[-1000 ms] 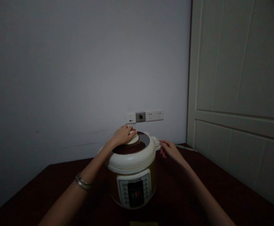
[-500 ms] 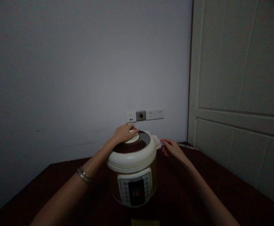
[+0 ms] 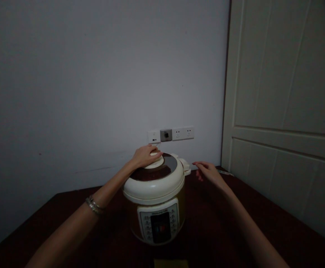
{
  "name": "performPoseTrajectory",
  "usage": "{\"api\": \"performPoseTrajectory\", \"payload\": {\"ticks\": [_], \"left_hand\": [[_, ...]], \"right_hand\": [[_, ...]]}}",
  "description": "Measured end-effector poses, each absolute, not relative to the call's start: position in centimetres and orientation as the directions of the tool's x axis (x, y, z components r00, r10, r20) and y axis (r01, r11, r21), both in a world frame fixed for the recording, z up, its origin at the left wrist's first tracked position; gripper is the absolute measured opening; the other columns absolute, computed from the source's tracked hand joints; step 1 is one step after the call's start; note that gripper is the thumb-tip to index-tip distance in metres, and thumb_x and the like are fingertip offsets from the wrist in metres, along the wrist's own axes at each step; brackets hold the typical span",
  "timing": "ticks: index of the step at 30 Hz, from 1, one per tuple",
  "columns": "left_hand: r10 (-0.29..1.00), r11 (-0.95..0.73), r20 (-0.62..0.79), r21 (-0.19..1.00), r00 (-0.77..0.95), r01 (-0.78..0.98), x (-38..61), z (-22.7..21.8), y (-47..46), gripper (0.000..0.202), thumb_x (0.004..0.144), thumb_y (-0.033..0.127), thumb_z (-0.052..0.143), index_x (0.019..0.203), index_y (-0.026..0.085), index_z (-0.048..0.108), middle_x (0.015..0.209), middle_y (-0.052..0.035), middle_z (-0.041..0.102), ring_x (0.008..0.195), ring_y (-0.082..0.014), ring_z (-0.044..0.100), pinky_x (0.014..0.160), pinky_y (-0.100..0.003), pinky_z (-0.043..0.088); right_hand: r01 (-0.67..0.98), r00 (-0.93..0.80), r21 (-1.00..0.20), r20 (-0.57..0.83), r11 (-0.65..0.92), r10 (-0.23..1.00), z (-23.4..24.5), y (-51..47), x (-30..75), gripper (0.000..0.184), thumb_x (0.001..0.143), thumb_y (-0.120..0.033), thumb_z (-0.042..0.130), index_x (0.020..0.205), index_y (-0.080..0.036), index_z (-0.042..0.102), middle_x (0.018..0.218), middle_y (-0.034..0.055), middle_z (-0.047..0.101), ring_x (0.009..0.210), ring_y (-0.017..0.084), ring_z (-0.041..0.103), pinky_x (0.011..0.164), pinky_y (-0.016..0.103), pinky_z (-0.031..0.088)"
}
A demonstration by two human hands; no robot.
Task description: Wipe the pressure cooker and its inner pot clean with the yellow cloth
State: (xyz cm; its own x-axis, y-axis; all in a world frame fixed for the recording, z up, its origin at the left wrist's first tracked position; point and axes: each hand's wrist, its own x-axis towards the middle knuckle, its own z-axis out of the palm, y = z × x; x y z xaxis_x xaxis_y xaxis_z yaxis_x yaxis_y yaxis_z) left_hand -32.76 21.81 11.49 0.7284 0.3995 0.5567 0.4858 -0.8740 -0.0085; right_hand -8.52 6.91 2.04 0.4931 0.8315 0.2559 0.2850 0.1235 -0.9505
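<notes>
Where the dark tabletop (image 3: 235, 223) runs back to a pale wall (image 3: 95, 74) with a socket strip (image 3: 170, 134) and a white door (image 3: 285, 93), a cream pressure cooker (image 3: 156, 208) stands mid-surface. It is upright, with its long axis vertical and its control panel facing the viewer. The left hand (image 3: 144, 156) has its grip curled over the lid knob (image 3: 156, 162); the right hand (image 3: 208, 172), its grip loosely spread, hovers just beside the cooker.

Cooker (image 3: 156, 201) on the table (image 3: 67, 223); left hand (image 3: 145, 156) on its lid knob (image 3: 157, 164), right hand (image 3: 209, 172) just right of it; sockets (image 3: 170, 134) behind, door (image 3: 285, 93) far right
</notes>
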Motion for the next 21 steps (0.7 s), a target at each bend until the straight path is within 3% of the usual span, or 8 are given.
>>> {"api": "performPoseTrajectory", "payload": {"ticks": [21], "left_hand": [[0.271,-0.957,0.589,0.083,0.762,0.276,-32.8,11.2,23.5,0.031,0.08,0.044,0.05,0.09,0.02,0.067,0.093,-0.0048,0.065,0.082,-0.017,0.058,0.074,-0.027,0.041]], "right_hand": [[0.296,0.529,-0.946,0.274,0.128,0.803,2.1,6.7,-7.5,0.026,0.082,-0.026,0.044,0.1,-0.012,0.057,0.048,-0.0046,0.053,0.036,0.009,0.048,0.037,0.019,0.039]]}}
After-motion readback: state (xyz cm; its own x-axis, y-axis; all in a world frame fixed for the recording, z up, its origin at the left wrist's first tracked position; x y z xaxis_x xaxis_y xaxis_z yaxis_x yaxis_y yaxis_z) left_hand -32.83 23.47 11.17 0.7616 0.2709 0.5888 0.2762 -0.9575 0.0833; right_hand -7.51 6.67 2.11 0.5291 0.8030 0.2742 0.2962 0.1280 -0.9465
